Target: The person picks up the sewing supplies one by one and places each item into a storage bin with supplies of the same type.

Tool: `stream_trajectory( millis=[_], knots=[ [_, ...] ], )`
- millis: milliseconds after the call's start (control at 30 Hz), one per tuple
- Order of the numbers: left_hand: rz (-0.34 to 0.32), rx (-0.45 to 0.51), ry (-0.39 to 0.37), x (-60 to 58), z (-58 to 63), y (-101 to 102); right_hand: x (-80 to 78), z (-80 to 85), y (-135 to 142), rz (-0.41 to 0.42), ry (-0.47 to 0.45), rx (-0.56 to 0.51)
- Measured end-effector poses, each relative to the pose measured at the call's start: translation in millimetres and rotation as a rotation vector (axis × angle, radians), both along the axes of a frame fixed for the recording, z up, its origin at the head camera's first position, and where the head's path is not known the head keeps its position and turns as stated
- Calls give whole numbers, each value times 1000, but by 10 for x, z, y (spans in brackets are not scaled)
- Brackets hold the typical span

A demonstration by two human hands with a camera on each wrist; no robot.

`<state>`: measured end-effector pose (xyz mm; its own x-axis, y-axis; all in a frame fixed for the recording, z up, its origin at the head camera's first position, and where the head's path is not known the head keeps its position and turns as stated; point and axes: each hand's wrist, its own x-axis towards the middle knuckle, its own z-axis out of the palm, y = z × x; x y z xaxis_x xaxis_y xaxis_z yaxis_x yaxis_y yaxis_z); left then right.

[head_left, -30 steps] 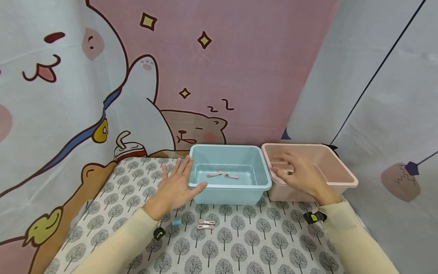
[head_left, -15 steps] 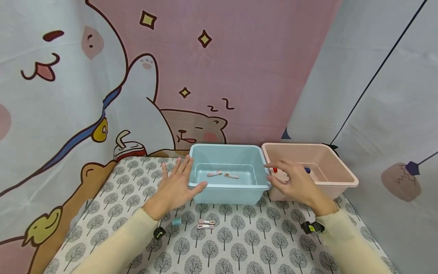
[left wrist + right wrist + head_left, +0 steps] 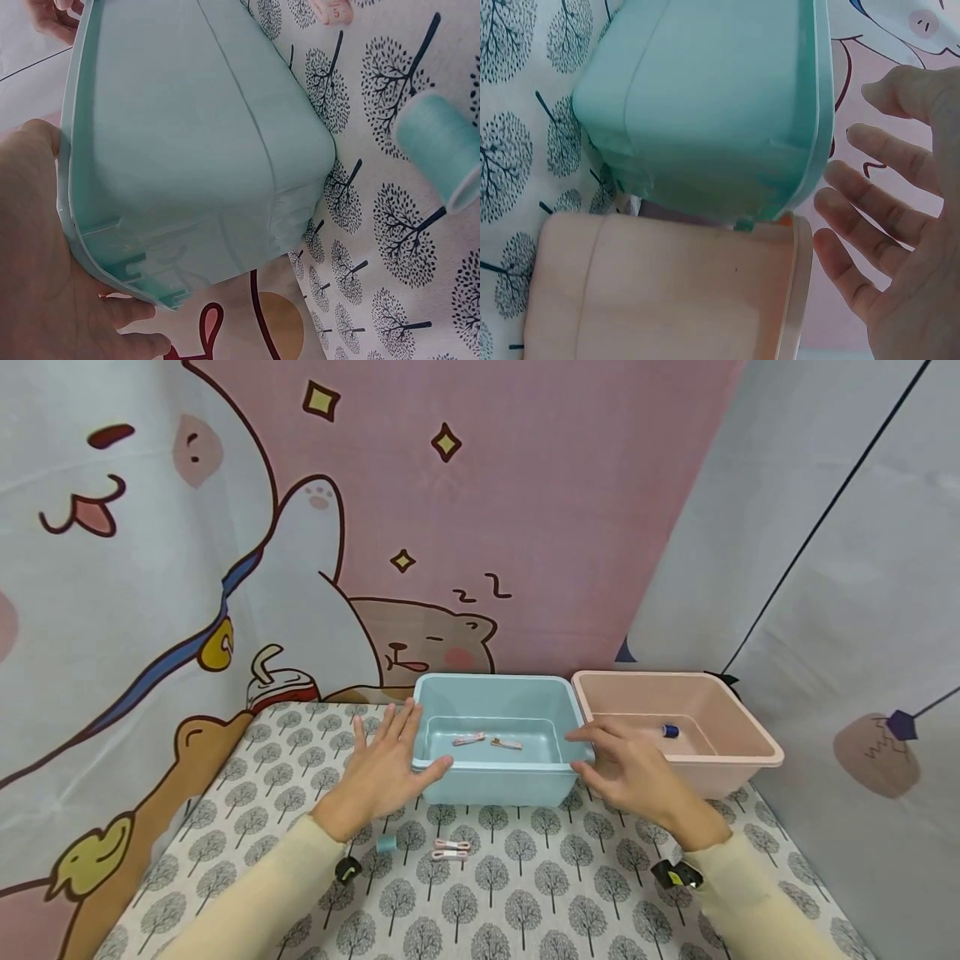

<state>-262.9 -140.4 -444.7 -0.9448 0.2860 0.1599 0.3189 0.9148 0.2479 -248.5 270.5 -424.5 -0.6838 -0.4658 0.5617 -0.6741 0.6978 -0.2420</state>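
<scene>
The light-blue plastic bin (image 3: 495, 787) stands mid-table with two small pinkish folded tape measures (image 3: 468, 738) on its floor. My left hand (image 3: 382, 768) rests at its left rim with the fingers spread and straight; in the left wrist view the rim (image 3: 66, 165) runs alongside the palm. My right hand (image 3: 633, 772) is at the bin's right rim, its fingers relaxed and holding nothing. In the right wrist view the fingertips (image 3: 840, 176) are right beside the blue rim. A dark-blue thread spool (image 3: 670, 731) lies in the pink bin (image 3: 723, 777).
The pink bin adjoins the blue one on the right. In front of them, a light-blue thread spool (image 3: 386, 843) and folded pink tape measures (image 3: 451, 850) lie on the tree-print cloth (image 3: 525, 910). A cartoon-print curtain (image 3: 562, 527) hangs right behind the bins.
My right hand has moved left from over the pink bin to the blue bin's right rim, uncovering the dark-blue spool. My left hand has stayed put.
</scene>
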Motion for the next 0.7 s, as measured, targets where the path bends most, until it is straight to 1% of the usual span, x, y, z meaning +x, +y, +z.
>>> stream_trajectory(
  millis=[200, 500, 700],
  knots=[
    [1, 5, -12, -4, -19, -9, 83, -54, -111, 37, 28, 6],
    [-3, 16, -6, 3, -37, -16, 193, -152, -277, 121, 135, 5],
    [-8, 14, -1, -8, -18, -17, 273, -183, -362, 160, 152, -18]
  ],
)
